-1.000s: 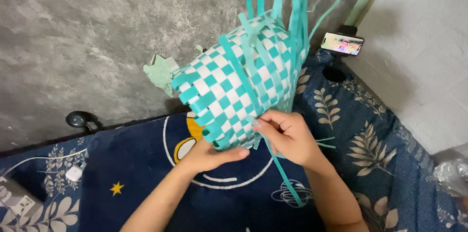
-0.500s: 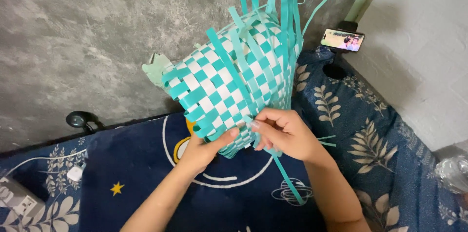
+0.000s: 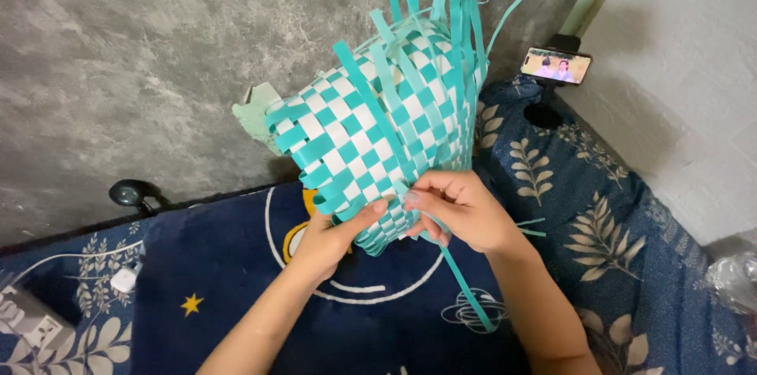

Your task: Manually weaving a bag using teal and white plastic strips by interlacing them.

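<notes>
Right hand (image 3: 461, 213) pinching teal strip (image 3: 465, 288), fingertips hidden behind woven basket (image 3: 371, 130)

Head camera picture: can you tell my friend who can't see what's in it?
Two bare hands hold a half-woven teal and white basket above a dark blue patterned blanket. The left hand steadies its lower edge, while the right hand pinches a loose teal strip. A phone glows by the grey wall.
</notes>
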